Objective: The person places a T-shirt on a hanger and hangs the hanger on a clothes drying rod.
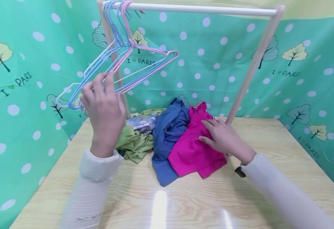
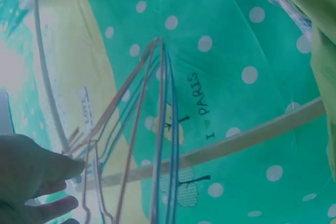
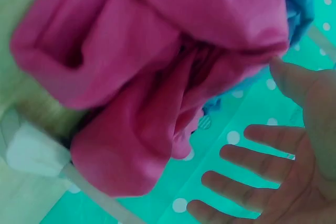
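Observation:
Several hangers, among them a pink hanger (image 1: 151, 48) and a blue hanger (image 1: 91, 74), hang together at the left end of the white rail (image 1: 201, 8). My left hand (image 1: 105, 108) is raised beside their lower left side; its fingers look fairly straight in the left wrist view and overlap the hangers in the head view. On the table lies a bright pink garment (image 1: 195, 149), crumpled. Over its right side reaches my right hand (image 1: 225, 136), fingers spread and thumb apart. The right wrist view shows the thumb tip right at the pink cloth (image 3: 131, 145).
Left of the pink garment lie a blue garment (image 1: 168, 133), a green garment (image 1: 136, 143) and a patterned grey-purple cloth (image 1: 144, 122). The rack's right post (image 1: 253, 70) stands behind my right hand. A dotted green curtain (image 1: 298, 82) surrounds the wooden table (image 1: 127, 200).

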The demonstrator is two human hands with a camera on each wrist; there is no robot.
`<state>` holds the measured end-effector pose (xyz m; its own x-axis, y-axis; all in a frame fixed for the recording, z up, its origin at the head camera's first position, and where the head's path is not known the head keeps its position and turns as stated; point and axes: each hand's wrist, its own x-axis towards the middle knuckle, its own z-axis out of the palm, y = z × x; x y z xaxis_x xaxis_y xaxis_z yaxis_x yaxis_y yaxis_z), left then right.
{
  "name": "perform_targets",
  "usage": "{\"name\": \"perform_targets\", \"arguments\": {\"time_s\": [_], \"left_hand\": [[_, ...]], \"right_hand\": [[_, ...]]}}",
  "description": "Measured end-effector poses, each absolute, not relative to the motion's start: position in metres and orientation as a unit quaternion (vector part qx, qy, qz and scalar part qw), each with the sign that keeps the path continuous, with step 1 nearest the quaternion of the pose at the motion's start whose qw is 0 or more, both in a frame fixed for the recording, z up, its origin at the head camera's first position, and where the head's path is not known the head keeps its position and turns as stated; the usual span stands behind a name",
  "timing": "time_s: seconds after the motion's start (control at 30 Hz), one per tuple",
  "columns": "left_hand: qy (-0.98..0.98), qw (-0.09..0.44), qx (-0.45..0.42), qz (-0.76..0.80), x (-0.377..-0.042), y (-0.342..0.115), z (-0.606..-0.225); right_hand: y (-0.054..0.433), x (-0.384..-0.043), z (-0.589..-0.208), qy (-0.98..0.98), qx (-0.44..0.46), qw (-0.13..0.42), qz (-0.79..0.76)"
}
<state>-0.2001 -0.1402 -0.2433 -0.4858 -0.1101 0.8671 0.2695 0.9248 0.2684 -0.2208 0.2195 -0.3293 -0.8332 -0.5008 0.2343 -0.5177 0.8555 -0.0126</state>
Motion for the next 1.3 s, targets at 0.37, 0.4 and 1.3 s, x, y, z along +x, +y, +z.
{"name": "perform_targets", "arguments": {"time_s": [0.37, 0.4, 1.3], "left_hand": [[-0.843, 0.502, 0.014, -0.193, -0.207, -0.143, -0.248], [-0.841, 0.504, 0.016, -0.194, -0.207, -0.144, -0.248], [-0.794, 0.511, 0.017, -0.330, -0.206, -0.148, -0.243]], "right_hand": [[0.220, -0.265, -0.321, -0.963, 0.251, 0.085, 0.051], [0.219, -0.269, -0.321, -0.965, 0.246, 0.082, 0.053], [0.210, -0.323, -0.316, -0.978, 0.147, -0.081, 0.120]]}}
